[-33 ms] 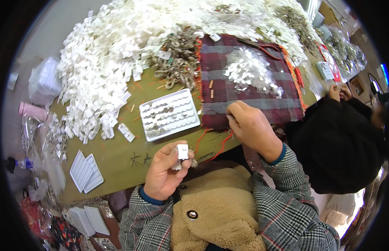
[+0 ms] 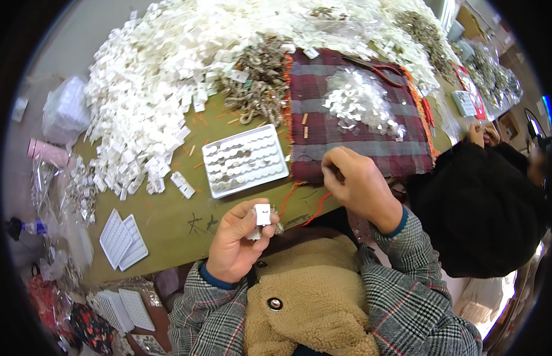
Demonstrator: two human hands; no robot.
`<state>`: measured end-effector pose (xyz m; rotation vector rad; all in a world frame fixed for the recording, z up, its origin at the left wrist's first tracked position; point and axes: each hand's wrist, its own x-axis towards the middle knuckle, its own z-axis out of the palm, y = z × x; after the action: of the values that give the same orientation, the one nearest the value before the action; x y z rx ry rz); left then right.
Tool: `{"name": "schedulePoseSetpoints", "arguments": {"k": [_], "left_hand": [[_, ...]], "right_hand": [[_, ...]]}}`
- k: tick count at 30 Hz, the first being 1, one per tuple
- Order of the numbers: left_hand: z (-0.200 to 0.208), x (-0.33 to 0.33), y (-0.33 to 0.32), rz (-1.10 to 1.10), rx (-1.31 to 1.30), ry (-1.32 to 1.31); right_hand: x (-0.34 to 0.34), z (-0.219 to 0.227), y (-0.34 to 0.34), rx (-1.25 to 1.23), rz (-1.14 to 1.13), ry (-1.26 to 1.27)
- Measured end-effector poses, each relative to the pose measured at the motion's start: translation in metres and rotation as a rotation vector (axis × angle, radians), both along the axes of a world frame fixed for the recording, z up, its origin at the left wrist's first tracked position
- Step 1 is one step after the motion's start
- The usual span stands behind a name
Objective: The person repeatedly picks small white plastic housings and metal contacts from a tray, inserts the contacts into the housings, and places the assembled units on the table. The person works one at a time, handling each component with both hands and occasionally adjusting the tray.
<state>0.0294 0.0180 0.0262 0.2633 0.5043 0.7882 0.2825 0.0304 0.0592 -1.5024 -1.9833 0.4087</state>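
My left hand is closed around a small white plastic-looking piece with a dark slit on its face, held over the table's near edge. A greyish bit shows beside those fingers, too small to name. My right hand is above the near edge of a plaid cloth, thumb and fingertips bent together; whatever they pinch, if anything, is hidden. On the cloth lies a heap of small clear, shiny flakes. Left of it, a white tray holds rows of small round pieces, some silvery.
A large pile of white plastic pieces covers the far left. Tangled greyish strands lie by the cloth, scissors with red handles on it. Two empty white trays sit at the left edge. A person in black works at right.
The whole view has shifted slightly, so the table's things appear a little farther right. Both hands keep nearly the same pose.
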Motion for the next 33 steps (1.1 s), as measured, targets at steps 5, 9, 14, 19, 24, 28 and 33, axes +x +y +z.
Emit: {"name": "schedulePoseSetpoints", "arguments": {"k": [5,9,14,19,24,28,33], "left_hand": [[-0.007,-0.007,-0.010,0.071,-0.002,-0.010],[-0.010,-0.010,-0.016,0.131,0.041,-0.046],[-0.003,-0.008,-0.019,0.177,0.162,-0.043],[0.012,-0.004,-0.018,0.211,0.204,-0.001],[0.016,-0.002,-0.019,0.207,0.223,0.035],[0.002,-0.007,-0.025,0.259,0.150,0.116],[-0.038,-0.014,-0.034,0.230,0.114,0.145]], "right_hand": [[-0.039,0.002,-0.013,0.009,0.238,0.533],[-0.065,0.000,-0.020,0.039,0.234,0.620],[-0.082,-0.005,-0.024,0.023,0.224,0.603],[-0.082,-0.008,-0.023,0.019,0.222,0.620],[-0.075,-0.009,-0.020,0.133,0.315,0.475],[-0.072,-0.007,-0.019,0.100,0.357,0.442],[-0.073,-0.007,-0.022,0.034,0.311,0.523]]}}
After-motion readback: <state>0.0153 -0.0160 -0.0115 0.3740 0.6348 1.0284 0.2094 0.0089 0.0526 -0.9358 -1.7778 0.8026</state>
